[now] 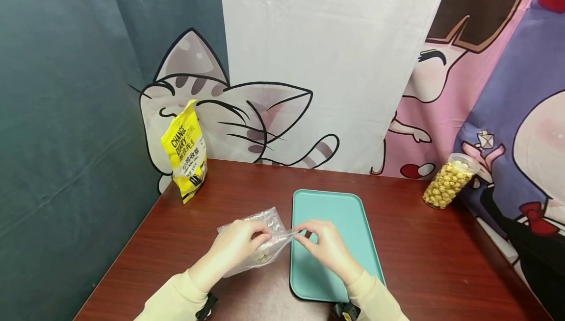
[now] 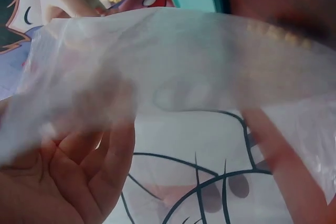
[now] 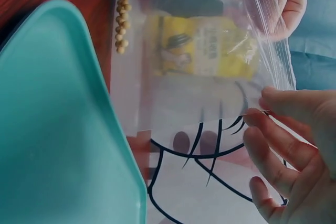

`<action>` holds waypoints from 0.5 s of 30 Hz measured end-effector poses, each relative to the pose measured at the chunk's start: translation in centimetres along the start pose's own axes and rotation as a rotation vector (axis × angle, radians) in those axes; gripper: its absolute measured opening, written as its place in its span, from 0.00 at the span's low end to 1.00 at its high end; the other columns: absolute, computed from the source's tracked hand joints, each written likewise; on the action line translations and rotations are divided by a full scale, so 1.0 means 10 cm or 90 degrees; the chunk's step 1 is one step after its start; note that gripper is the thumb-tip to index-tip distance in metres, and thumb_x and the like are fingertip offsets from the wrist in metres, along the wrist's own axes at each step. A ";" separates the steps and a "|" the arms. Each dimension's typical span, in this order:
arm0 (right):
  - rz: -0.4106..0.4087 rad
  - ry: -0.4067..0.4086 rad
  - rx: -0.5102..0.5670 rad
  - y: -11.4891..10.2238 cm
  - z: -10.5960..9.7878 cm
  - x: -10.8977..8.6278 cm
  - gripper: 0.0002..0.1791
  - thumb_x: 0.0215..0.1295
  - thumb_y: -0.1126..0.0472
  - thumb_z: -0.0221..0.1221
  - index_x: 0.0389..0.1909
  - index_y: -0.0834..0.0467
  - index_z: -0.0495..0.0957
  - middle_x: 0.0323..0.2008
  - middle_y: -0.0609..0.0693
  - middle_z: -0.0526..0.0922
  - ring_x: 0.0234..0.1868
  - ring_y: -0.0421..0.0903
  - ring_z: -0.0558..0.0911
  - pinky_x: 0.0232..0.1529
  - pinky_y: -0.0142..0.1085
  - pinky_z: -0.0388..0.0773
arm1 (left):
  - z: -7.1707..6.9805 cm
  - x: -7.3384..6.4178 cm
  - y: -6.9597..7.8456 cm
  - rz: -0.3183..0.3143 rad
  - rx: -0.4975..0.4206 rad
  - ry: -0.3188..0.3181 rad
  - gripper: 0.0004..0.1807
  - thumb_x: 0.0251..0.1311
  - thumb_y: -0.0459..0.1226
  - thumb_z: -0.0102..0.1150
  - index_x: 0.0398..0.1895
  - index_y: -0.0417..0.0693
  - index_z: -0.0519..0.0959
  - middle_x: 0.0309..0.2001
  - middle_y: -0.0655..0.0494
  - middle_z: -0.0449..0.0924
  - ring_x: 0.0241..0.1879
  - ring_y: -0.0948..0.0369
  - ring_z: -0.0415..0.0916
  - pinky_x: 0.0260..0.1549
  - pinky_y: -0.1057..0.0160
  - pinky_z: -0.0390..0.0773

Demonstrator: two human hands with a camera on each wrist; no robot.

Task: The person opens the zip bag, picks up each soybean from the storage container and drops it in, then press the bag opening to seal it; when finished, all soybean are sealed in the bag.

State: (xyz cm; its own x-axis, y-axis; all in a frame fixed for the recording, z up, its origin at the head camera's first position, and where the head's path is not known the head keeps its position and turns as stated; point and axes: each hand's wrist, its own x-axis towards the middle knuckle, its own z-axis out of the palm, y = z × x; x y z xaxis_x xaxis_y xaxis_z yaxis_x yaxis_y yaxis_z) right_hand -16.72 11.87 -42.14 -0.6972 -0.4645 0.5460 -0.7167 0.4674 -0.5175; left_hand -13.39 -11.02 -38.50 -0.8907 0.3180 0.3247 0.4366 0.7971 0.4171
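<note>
A clear zip-top plastic bag [image 1: 274, 219] is held between the two hands, close over the wood table. Several small round golden balls [image 3: 123, 23] lie in a row along the bag's bottom in the right wrist view. My left hand [image 1: 240, 240] pinches the bag's mouth near the zip strip [image 3: 265, 17]. At the other end of the mouth, my right hand [image 1: 325, 246] pinches the corner between thumb and index finger, its remaining fingers loosely bent. Through the film, part of the left hand shows blurred in the left wrist view.
Under and beside the right hand lies a teal tray [image 1: 335, 208]. A yellow printed snack pouch [image 1: 187, 154] stands at the table's back left. Toward the back right, a clear jar [image 1: 448, 181] holds golden balls. Cartoon-printed cloth [image 1: 282, 125] hangs behind the table.
</note>
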 end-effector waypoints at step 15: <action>-0.020 0.058 -0.061 -0.15 0.04 -0.02 0.06 0.51 0.61 0.69 0.30 0.48 0.84 0.30 0.36 0.84 0.29 0.38 0.78 0.36 0.34 0.67 | -0.06 -0.05 0.06 -0.031 0.049 0.045 0.01 0.58 0.41 0.61 0.31 0.60 0.82 0.24 0.69 0.79 0.20 0.71 0.70 0.17 0.69 0.67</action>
State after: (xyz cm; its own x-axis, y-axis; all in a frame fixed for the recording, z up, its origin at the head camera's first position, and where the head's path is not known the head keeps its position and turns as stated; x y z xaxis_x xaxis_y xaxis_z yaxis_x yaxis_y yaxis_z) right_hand -15.46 10.99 -41.72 -0.6675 -0.4118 0.6204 -0.7302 0.5252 -0.4370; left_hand -12.59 -11.00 -37.94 -0.8985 0.2428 0.3657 0.3795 0.8484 0.3691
